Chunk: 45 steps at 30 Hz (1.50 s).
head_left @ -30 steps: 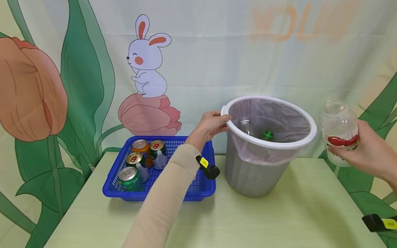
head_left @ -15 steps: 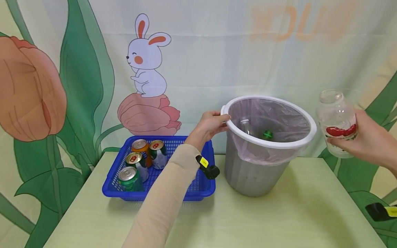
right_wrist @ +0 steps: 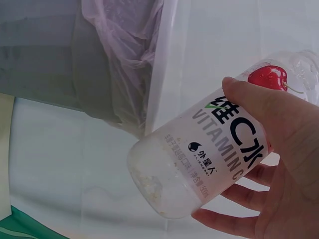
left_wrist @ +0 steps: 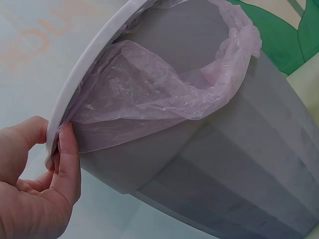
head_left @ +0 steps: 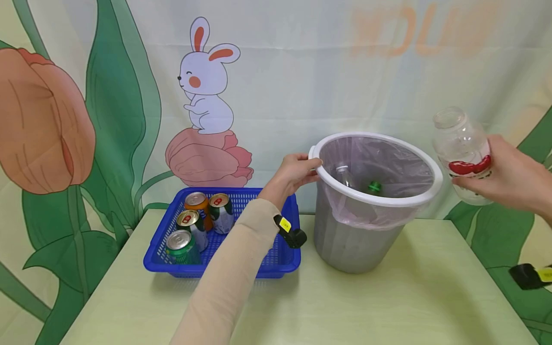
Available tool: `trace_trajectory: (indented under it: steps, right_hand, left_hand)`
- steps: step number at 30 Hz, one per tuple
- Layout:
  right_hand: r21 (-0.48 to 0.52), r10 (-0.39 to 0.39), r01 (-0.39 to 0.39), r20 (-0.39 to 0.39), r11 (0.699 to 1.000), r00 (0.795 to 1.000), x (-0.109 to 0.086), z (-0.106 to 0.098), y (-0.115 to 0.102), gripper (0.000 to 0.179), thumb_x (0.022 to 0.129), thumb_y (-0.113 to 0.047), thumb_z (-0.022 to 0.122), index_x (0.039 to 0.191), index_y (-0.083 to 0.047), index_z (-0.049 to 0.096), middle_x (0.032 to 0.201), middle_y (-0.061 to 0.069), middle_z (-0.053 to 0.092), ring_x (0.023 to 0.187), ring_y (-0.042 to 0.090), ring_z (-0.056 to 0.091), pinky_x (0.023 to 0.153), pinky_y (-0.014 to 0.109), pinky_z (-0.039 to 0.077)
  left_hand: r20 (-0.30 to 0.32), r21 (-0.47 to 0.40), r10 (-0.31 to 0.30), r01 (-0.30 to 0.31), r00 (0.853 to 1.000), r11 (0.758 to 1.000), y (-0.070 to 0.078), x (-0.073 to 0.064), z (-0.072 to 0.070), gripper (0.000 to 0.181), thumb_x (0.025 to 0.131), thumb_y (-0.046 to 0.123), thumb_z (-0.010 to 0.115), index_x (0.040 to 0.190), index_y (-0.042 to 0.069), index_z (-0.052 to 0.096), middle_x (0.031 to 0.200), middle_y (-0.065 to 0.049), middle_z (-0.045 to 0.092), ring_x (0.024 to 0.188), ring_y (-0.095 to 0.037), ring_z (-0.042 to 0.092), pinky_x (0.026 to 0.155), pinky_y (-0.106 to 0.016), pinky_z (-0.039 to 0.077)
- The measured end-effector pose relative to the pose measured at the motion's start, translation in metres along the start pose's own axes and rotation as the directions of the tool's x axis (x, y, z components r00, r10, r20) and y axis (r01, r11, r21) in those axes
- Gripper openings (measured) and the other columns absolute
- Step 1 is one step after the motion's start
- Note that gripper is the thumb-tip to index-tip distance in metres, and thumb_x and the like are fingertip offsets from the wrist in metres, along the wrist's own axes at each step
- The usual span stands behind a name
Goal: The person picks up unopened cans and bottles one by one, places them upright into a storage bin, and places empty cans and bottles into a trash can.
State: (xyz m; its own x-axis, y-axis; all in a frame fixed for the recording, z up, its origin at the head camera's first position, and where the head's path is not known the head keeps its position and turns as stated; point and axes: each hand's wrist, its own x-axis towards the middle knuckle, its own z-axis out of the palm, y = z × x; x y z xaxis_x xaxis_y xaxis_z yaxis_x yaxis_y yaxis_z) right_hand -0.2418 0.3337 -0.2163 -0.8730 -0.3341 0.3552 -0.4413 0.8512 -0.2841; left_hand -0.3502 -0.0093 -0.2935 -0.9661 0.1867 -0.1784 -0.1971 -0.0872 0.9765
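A grey trash bin (head_left: 353,244) with a white rim and a thin pinkish bag liner (left_wrist: 149,89) stands tilted on the table. My left hand (head_left: 295,173) pinches the left side of its rim, thumb on one side and fingers beneath. To the right of the bin, my right hand (head_left: 517,175) grips a clear plastic bottle (right_wrist: 199,144), labelled "Vitamin C" with a cherry picture. The bottle is in the air, capless, its mouth up and leaning left. Inside the bin lie a clear bottle with a white cap (head_left: 343,175) and a green item (head_left: 374,187).
Left of the bin, a blue plastic basket (head_left: 153,256) holds several drink cans, among them a green can (head_left: 181,247) and an orange can (head_left: 198,206). Both stand on a pale green table (head_left: 327,306). A printed curtain (head_left: 280,96) hangs behind.
My right hand has lifted the bottle and brought it slightly left, and the bottle leans a little more. The left hand keeps its hold on the bin rim.
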Motion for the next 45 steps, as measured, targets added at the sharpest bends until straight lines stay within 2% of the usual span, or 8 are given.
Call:
trace_trajectory:
  steps: [7, 15, 21, 30, 40, 45]
  right_hand:
    - [-0.037, -0.082, 0.081, -0.018, 0.996, 0.996, 0.011, -0.006, -0.01, 0.058, 0.067, -0.015, 0.082, 0.116, -0.018, 0.051, 0.102, -0.007, 0.057, 0.08, 0.001, 0.055, 0.067, 0.007, 0.044]
    - [-0.085, -0.083, 0.081, -0.021, 0.993, 0.996, 0.021, -0.012, -0.016, 0.048, 0.069, -0.015, 0.081, 0.108, -0.015, 0.053, 0.095, -0.004, 0.059, 0.071, 0.006, 0.056, 0.06, 0.014, 0.047]
    - [-0.058, -0.078, 0.077, -0.007, 0.995, 0.997, 0.03, -0.015, -0.019, 0.045, 0.07, -0.014, 0.08, 0.107, -0.015, 0.054, 0.093, -0.003, 0.06, 0.071, 0.006, 0.057, 0.061, 0.013, 0.047]
    - [-0.016, -0.143, 0.143, 0.031, 0.99, 0.989, 0.046, -0.016, -0.028, 0.046, 0.071, -0.01, 0.079, 0.109, -0.015, 0.053, 0.094, -0.003, 0.058, 0.074, 0.01, 0.056, 0.063, 0.013, 0.048]
    - [-0.039, -0.158, 0.161, 0.07, 0.986, 0.985, 0.061, -0.013, -0.037, 0.045, 0.072, -0.014, 0.078, 0.109, -0.014, 0.053, 0.095, -0.002, 0.061, 0.079, 0.008, 0.057, 0.069, 0.011, 0.046]
    - [-0.023, -0.156, 0.159, 0.098, 0.987, 0.983, 0.068, -0.009, -0.041, 0.051, 0.071, -0.016, 0.079, 0.114, -0.015, 0.05, 0.099, -0.003, 0.059, 0.084, 0.011, 0.056, 0.07, 0.012, 0.047]
  left_hand:
    - [-0.005, -0.001, 0.0, 0.0, 1.0, 1.0, 0.0, 0.0, 0.0, 0.044, 0.086, 0.013, 0.064, 0.125, 0.001, 0.048, 0.11, -0.012, 0.058, 0.088, -0.021, 0.065, 0.074, -0.026, 0.056]
    - [-0.003, 0.008, -0.001, 0.001, 1.0, 1.0, 0.0, 0.0, 0.0, 0.044, 0.086, 0.012, 0.064, 0.126, 0.002, 0.048, 0.109, -0.012, 0.058, 0.087, -0.02, 0.065, 0.073, -0.026, 0.056]
    - [-0.004, 0.006, -0.004, 0.004, 1.0, 1.0, 0.001, 0.0, 0.0, 0.044, 0.086, 0.013, 0.064, 0.126, 0.002, 0.047, 0.109, -0.012, 0.058, 0.087, -0.02, 0.065, 0.073, -0.026, 0.056]
    - [-0.009, 0.015, -0.007, 0.007, 1.0, 1.0, 0.0, -0.001, 0.0, 0.045, 0.086, 0.014, 0.064, 0.125, 0.003, 0.048, 0.109, -0.011, 0.058, 0.087, -0.02, 0.065, 0.073, -0.026, 0.056]
    - [0.006, 0.014, -0.016, 0.016, 1.0, 1.0, 0.0, 0.0, 0.001, 0.046, 0.086, 0.015, 0.064, 0.127, 0.003, 0.046, 0.112, -0.011, 0.057, 0.089, -0.02, 0.065, 0.074, -0.026, 0.055]
    - [0.001, 0.012, -0.018, 0.018, 1.0, 1.0, 0.0, 0.0, 0.0, 0.047, 0.086, 0.015, 0.064, 0.128, 0.003, 0.046, 0.112, -0.011, 0.057, 0.09, -0.02, 0.064, 0.075, -0.026, 0.055]
